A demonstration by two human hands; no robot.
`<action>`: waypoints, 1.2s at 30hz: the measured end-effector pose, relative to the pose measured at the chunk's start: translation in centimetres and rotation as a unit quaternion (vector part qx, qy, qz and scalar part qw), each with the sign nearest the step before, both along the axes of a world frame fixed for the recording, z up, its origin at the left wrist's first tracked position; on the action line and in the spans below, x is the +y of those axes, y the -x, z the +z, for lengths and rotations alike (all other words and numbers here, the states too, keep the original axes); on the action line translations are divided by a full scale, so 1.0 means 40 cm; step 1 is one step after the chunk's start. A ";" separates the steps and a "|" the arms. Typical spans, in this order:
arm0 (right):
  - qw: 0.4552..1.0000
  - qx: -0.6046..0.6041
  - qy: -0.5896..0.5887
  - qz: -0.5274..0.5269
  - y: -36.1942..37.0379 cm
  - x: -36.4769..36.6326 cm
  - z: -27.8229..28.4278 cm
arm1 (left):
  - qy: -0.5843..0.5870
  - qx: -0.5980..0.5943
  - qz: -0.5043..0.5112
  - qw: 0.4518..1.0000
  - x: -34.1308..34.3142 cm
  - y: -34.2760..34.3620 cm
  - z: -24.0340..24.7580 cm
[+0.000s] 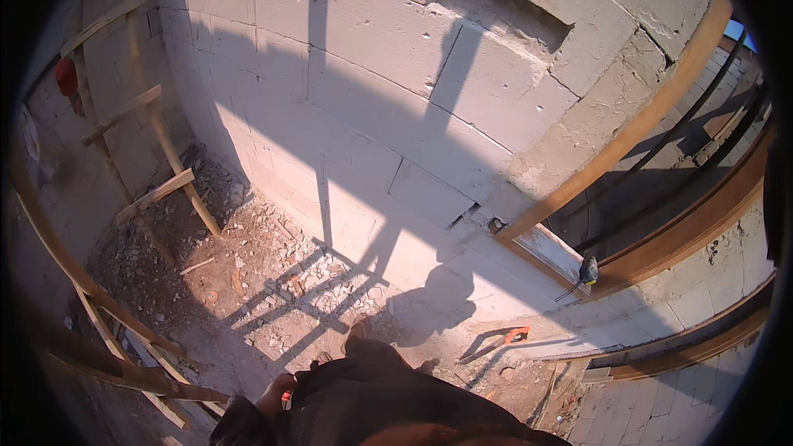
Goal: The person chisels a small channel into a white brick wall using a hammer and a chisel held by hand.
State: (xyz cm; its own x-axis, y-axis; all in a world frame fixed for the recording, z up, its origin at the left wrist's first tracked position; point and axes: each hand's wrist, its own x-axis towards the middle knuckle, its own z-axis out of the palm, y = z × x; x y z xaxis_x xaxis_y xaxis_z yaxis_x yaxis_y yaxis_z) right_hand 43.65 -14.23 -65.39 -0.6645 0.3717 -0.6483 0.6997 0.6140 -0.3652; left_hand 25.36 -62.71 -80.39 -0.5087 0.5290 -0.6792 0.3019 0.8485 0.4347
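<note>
My left hand [273,395] is at the lower edge, close beside my dark clothing. Its fingers look curled against a small red thing [287,397], mostly hidden, so its kind cannot be told. No part of my right hand shows. Ahead and to the right, a handsaw with an orange handle [517,335] stands tilted at the foot of the wall, apart from my hand. On the sill corner of the wooden window frame [628,136] sits a small dark and yellow tool [588,271], perhaps a tape measure.
A pale block wall [372,99] rises ahead, with a recess [500,12] cut into it. Broken rubble [281,272] covers the floor at its base. A wooden ladder [169,140] leans at the far left; more wooden poles [91,285] stand nearer on the left.
</note>
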 end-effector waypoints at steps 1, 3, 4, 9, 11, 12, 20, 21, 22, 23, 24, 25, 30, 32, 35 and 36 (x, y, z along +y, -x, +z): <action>1.000 0.002 0.013 -0.002 0.013 -0.019 0.006 | -0.004 0.012 0.024 1.000 -0.010 -0.030 -0.011; 1.000 0.015 0.027 -0.001 0.045 -0.036 0.016 | 0.009 -0.010 0.128 0.992 -0.006 -0.057 0.020; 0.999 0.023 0.029 0.006 0.073 -0.033 0.022 | 0.016 -0.032 0.211 0.977 0.015 -0.059 0.066; 0.998 0.032 0.047 0.001 0.113 -0.082 0.046 | 0.001 -0.020 0.197 0.980 0.031 0.000 0.055; 0.998 0.041 0.046 0.017 0.133 -0.081 0.026 | -0.006 0.001 0.215 0.977 0.074 0.057 0.110; 0.998 0.045 0.046 0.020 0.137 -0.083 0.018 | -0.037 0.025 0.212 0.976 0.088 0.097 0.146; 0.993 0.114 0.002 0.020 0.207 -0.081 0.037 | -0.275 0.140 0.265 0.913 0.423 0.607 0.685; 0.991 0.130 0.002 0.009 0.238 -0.069 0.045 | -0.312 0.109 0.284 0.900 0.470 0.661 0.812; 0.989 0.149 -0.006 0.007 0.288 -0.057 0.082 | -0.414 0.094 0.295 0.856 0.509 0.708 0.898; 0.988 0.153 -0.005 -0.009 0.327 -0.067 0.110 | -0.508 0.069 0.294 0.807 0.551 0.747 0.973; 0.981 0.191 -0.025 -0.020 0.364 -0.074 0.147 | -0.545 0.071 0.272 0.790 0.586 0.787 1.050; 0.972 0.226 -0.051 -0.028 0.386 -0.074 0.175 | -0.585 0.068 0.254 0.768 0.621 0.823 1.122; 0.876 0.127 0.158 -0.438 0.565 -0.065 0.380 | -0.786 0.044 0.144 0.600 0.760 0.966 1.366; 0.872 0.248 0.107 -0.408 0.624 -0.074 0.505 | -0.846 0.016 0.092 0.525 0.811 1.002 1.462; 0.800 0.389 0.117 -0.442 0.693 -0.116 0.650 | -0.904 -0.033 0.006 0.425 0.943 1.029 1.596; 0.790 0.414 0.078 -0.446 0.729 -0.136 0.716 | -0.910 -0.036 -0.006 0.413 0.977 1.035 1.636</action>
